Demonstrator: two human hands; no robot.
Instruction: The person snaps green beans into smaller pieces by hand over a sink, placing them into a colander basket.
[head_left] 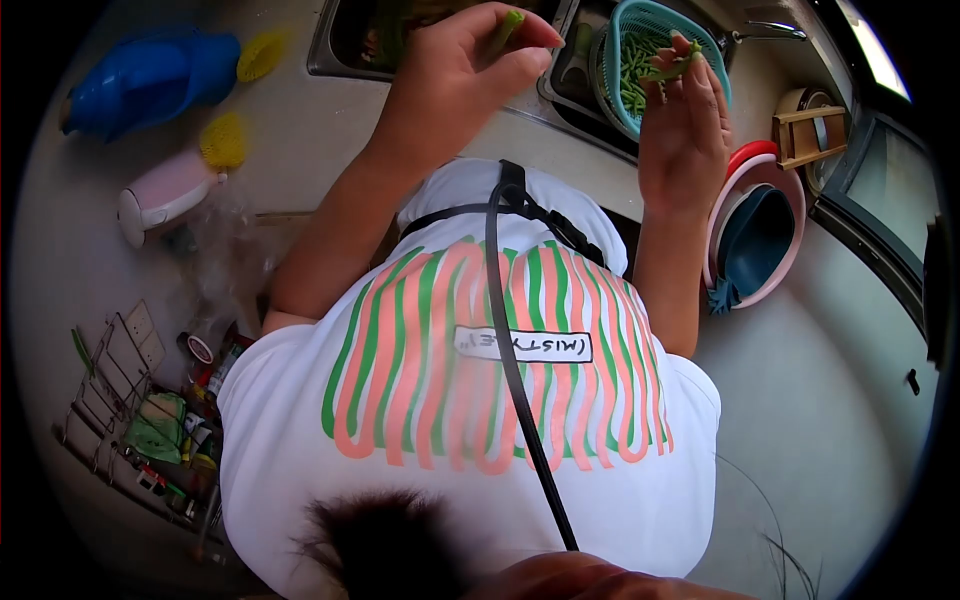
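Observation:
My left hand [465,75] is over the counter's sink edge, its thumb and fingers closed on a green bean piece [512,20] whose end sticks up. At the right, my right hand [685,140] pinches another thin green piece [672,72] between its fingertips, palm turned up. Behind it, a turquoise basket [612,40] holds many short green bean pieces [632,85]. The basket rests over the right sink basin [572,75]. The left basin [345,45] holds greens, partly hidden by my left hand.
A blue jug-like container [150,82], yellow scrubbers [222,140] and a pink-and-white appliance [165,195] are at the left. A wire rack [105,400] is lower left. A faucet [775,31], pink basin [795,225] and wooden board [800,138] are at the right.

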